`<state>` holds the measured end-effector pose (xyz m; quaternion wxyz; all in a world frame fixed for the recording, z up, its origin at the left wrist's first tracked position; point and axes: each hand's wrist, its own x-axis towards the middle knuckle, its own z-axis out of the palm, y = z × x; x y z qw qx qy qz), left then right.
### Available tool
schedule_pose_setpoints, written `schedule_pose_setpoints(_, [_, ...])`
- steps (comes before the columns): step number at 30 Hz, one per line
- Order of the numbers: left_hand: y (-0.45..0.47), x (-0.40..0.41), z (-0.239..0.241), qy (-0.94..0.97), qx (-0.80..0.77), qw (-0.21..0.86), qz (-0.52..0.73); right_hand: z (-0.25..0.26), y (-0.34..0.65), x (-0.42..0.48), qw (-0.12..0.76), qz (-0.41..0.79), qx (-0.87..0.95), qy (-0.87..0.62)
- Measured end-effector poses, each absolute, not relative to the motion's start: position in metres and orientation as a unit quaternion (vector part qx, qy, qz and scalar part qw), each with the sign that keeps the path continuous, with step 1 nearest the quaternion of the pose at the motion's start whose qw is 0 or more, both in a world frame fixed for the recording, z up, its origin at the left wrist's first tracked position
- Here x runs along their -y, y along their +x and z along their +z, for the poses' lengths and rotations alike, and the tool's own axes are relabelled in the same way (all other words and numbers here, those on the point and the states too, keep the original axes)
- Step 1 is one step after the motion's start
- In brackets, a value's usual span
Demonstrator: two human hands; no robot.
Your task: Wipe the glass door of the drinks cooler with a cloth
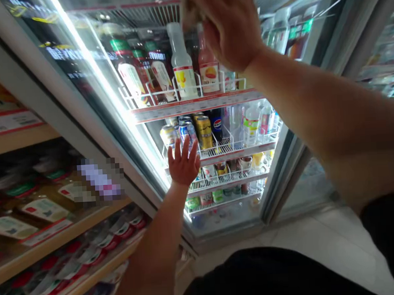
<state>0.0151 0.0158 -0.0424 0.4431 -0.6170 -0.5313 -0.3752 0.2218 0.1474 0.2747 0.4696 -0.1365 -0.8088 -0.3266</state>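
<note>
My right hand is raised at the top of the glass door, in front of the upper drinks shelf. Its fingers press on a tan, crumpled piece of cloth, partly hidden and cut off by the upper edge of the view. Lower down, my left hand is open with its fingers spread, seemingly flat against the glass. Behind it are a blue can and a gold can. A clear bottle with a lemon label and a pink bottle stand below the right hand.
Wooden shelves with rows of bottles run along the left. The cooler's metal frame borders the door on the right, and another cooler section lies beyond it. Pale floor tiles show at the bottom right.
</note>
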Motion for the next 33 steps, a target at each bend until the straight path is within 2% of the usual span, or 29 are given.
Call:
schedule_pose_setpoints(2, [0.016,-0.014,-0.041,-0.615,0.521,0.460,-0.371,0.263,0.224,-0.143,0.401,-0.403,0.819,-0.071])
schedule_pose_setpoints(3, [0.017,-0.013,-0.040,-0.613,0.518,0.471,-0.367,0.259,0.225,-0.141,0.396,-0.414,0.818,-0.059])
schedule_pose_setpoints(5, [0.019,-0.008,-0.039,-0.610,0.517,0.484,-0.355,0.255,0.226,-0.142,0.465,-0.388,0.790,-0.097])
schedule_pose_setpoints(7, [0.020,-0.001,-0.033,-0.609,0.520,0.488,-0.348,0.255,0.224,-0.144,0.583,-0.318,0.724,-0.185])
schedule_pose_setpoints(9, [0.021,0.007,-0.017,-0.607,0.515,0.497,-0.344,0.256,0.223,-0.146,0.665,-0.243,0.653,-0.269])
schedule_pose_setpoints(12, [0.019,0.016,0.039,-0.587,0.495,0.533,-0.354,0.254,0.223,-0.142,0.657,-0.249,0.664,-0.256])
schedule_pose_setpoints(16, [0.012,0.018,0.148,-0.541,0.499,0.567,-0.369,0.246,0.227,-0.134,0.506,-0.349,0.785,-0.077])
schedule_pose_setpoints(17, [0.009,0.016,0.171,-0.527,0.501,0.577,-0.372,0.245,0.227,-0.134,0.500,-0.345,0.791,-0.065])
schedule_pose_setpoints(20, [0.000,0.008,0.213,-0.524,0.524,0.554,-0.378,0.245,0.225,-0.142,0.622,-0.285,0.714,-0.150])
schedule_pose_setpoints(22, [-0.005,0.003,0.217,-0.539,0.547,0.509,-0.389,0.245,0.222,-0.149,0.697,-0.247,0.640,-0.209])
schedule_pose_setpoints(24, [-0.008,-0.001,0.210,-0.549,0.556,0.479,-0.401,0.243,0.221,-0.153,0.696,-0.249,0.640,-0.207])
schedule_pose_setpoints(28, [-0.009,-0.002,0.198,-0.550,0.539,0.480,-0.420,0.236,0.222,-0.147,0.506,-0.332,0.792,-0.073])
schedule_pose_setpoints(29, [-0.008,-0.002,0.197,-0.549,0.537,0.482,-0.422,0.234,0.223,-0.146,0.481,-0.346,0.803,-0.056])
schedule_pose_setpoints(31, [-0.008,-0.002,0.198,-0.547,0.540,0.485,-0.417,0.234,0.223,-0.148,0.535,-0.342,0.768,-0.084])
schedule_pose_setpoints(33, [-0.008,-0.002,0.200,-0.549,0.540,0.485,-0.414,0.234,0.221,-0.154,0.654,-0.296,0.678,-0.159])
